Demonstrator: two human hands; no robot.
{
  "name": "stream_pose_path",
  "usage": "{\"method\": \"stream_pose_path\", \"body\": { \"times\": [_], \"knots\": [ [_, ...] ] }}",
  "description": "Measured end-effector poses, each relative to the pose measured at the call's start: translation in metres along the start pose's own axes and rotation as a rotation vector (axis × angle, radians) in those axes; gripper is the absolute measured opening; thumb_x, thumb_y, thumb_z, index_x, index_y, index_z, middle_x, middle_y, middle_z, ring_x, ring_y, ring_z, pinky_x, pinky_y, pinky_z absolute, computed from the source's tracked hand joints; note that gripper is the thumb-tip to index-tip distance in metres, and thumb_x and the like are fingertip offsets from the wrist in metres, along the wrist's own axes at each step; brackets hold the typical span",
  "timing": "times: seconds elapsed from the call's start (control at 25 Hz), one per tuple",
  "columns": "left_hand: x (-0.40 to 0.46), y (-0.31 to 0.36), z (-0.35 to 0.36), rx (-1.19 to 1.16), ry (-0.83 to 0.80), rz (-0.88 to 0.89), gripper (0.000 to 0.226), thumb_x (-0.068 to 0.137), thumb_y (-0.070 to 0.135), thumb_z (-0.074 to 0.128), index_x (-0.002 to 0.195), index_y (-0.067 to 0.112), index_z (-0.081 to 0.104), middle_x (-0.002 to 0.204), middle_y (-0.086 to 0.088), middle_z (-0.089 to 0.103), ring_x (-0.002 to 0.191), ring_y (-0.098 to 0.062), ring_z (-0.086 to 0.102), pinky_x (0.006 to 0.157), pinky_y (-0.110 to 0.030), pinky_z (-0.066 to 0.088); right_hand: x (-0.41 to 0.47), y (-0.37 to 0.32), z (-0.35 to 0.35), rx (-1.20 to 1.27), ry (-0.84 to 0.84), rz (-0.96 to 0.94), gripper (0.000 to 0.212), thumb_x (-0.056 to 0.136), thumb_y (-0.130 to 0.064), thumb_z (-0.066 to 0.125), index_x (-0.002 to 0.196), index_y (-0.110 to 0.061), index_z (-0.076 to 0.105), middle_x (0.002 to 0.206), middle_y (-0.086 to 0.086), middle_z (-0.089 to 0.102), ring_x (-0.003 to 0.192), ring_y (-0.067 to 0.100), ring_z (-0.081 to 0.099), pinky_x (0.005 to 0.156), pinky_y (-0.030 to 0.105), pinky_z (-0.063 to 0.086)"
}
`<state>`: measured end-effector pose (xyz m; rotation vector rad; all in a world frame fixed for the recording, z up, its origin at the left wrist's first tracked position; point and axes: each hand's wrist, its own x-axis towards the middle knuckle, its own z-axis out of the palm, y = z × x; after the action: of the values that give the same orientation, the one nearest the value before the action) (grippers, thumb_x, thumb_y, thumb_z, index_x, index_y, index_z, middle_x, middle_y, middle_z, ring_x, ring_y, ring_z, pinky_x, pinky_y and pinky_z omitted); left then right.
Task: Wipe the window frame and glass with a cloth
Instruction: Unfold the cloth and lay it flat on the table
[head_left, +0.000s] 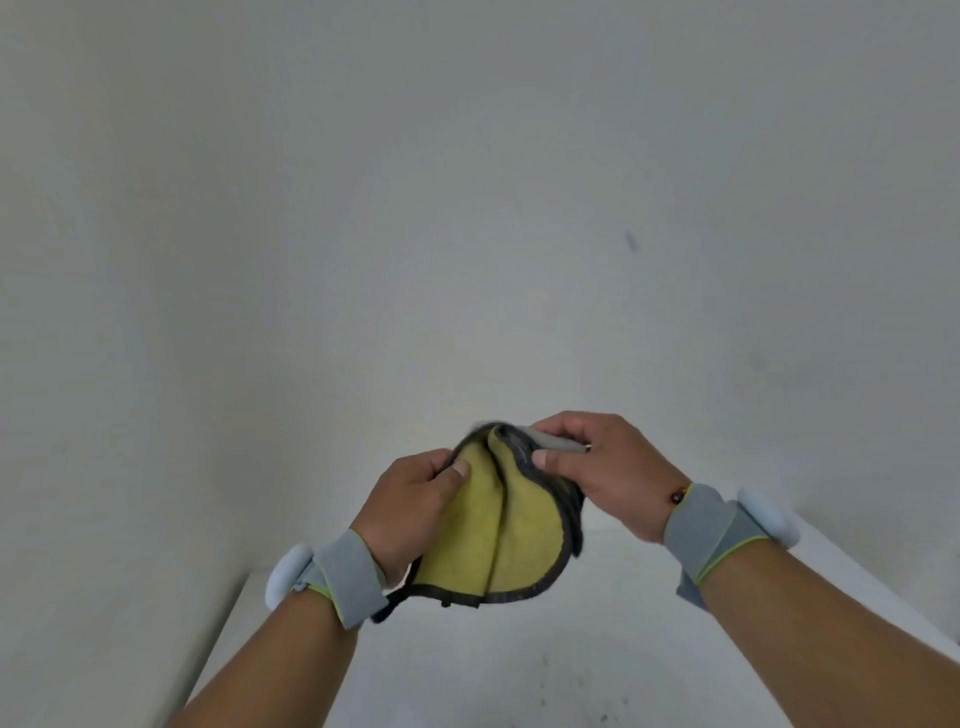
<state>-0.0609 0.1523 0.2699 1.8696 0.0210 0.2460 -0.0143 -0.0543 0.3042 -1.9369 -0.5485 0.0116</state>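
A yellow cloth (488, 540) with a dark grey edge hangs folded between both hands, in front of me at the lower middle of the view. My left hand (410, 506) pinches its left side, thumb pressed on the yellow face. My right hand (597, 467) grips the bunched top right of the cloth with curled fingers. Both wrists wear grey bands with pale sensors. No window frame or glass shows here.
A plain pale wall (467, 208) fills the view ahead, with a small dark mark (631, 240) on it. A white ledge or surface (519, 665) lies below my arms, its left edge (218, 639) running diagonally beside the left wall.
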Motion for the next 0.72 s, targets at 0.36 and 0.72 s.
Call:
{"method": "stream_pose_path", "body": {
  "times": [0.36,0.72],
  "knots": [
    [-0.004,-0.088,0.017,0.622,-0.225,-0.024,0.023,0.1,0.026,0.042,0.098,0.023,0.065,0.09,0.004,0.066,0.087,-0.018,0.059,0.077,-0.03,0.046,-0.006,0.12,0.022,-0.326,-0.27,0.13,0.031,0.088,-0.015,0.067,0.115,-0.03,0.069,0.105,-0.009,0.063,0.1,0.012,0.058,0.083,0.018,0.043],
    [-0.032,-0.153,0.021,0.814,-0.6,-0.194,0.037,0.101,0.034,0.037,0.111,0.015,0.067,0.104,-0.002,0.069,0.098,-0.019,0.061,0.091,-0.036,0.047,-0.041,0.194,0.061,-0.41,-0.578,0.037,0.043,0.084,-0.008,0.062,0.117,-0.034,0.067,0.108,-0.008,0.055,0.101,0.008,0.053,0.09,0.02,0.043]
  ]
}}
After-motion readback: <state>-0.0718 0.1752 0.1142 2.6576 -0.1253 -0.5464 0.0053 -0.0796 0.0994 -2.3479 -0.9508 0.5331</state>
